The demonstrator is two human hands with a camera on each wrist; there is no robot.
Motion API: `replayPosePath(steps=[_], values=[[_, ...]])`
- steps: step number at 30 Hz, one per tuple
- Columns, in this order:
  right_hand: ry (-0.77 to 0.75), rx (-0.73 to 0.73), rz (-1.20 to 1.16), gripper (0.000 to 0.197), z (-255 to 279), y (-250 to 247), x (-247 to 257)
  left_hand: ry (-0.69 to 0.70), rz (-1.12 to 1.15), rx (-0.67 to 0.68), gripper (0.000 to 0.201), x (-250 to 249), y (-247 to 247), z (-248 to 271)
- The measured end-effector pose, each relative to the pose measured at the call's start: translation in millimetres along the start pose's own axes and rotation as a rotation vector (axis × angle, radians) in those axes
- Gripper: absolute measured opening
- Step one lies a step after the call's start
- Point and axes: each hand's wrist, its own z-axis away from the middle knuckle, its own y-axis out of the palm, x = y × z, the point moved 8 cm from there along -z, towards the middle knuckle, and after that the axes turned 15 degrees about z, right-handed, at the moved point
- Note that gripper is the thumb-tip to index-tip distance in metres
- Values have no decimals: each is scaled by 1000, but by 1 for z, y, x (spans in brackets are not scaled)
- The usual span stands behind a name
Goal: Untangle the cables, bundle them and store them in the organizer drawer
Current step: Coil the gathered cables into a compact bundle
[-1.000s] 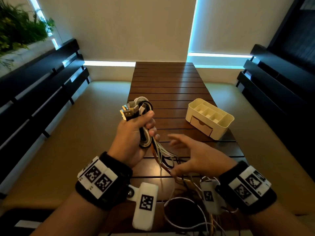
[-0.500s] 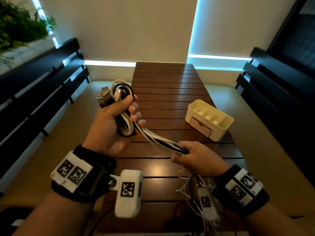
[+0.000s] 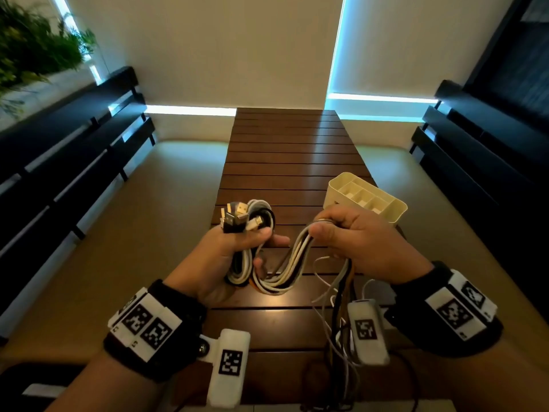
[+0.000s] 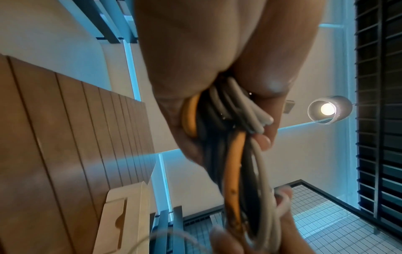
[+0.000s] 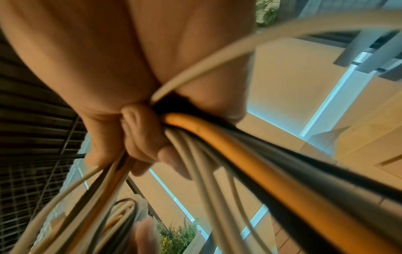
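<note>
My left hand [image 3: 237, 251] grips a coiled bundle of white, black and orange cables [image 3: 252, 233] above the wooden table [image 3: 285, 162], with several USB plugs [image 3: 234, 217] sticking up from my fist. The same cables [image 3: 285, 275] sag in a loop to my right hand [image 3: 341, 236], which grips them as a thick strand. Loose cable ends [image 3: 338, 322] hang below that hand toward the table's near edge. In the left wrist view my fingers [image 4: 265, 141] curl around the cables [image 4: 234, 154]. The right wrist view shows the strand [image 5: 250, 154] running through my closed fist. The cream organizer [image 3: 371, 200] stands just behind my right hand.
Dark slatted benches [image 3: 74, 150] run along both sides of the table, with tan cushions [image 3: 142, 233] below. A green plant [image 3: 35, 49] sits at the upper left. The organizer's front drawer [image 4: 115, 223] appears in the left wrist view, closed.
My right hand has gone from open to gripping the cable strand and has lifted it up near the organizer. My left hand with the coil has swung back toward the middle.
</note>
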Motion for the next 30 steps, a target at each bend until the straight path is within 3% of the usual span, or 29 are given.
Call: replayPosePath(steps=[7,11,13,18,22,25,27,30], values=[[-85,-18,178,34,-10,6,17,-84,-8,157,29,19,23,13],[-103,-55,207,26,-11,6,20,-73,-61,165,39,19,29,14],[-113,-73,203,23,-10,6,22,-62,-105,169,34,18,32,13],[-97,-126,130,25,-9,6,20,-14,-135,169,24,16,36,12],[-52,-148,65,27,-8,8,17,40,-69,170,42,16,41,9],[-11,-166,-131,25,-6,9,11,98,-5,194,28,9,48,8],[9,-119,-292,27,-4,16,4,136,43,198,20,-2,49,7],[43,1,-353,27,6,37,-8,182,116,169,32,-20,45,6]])
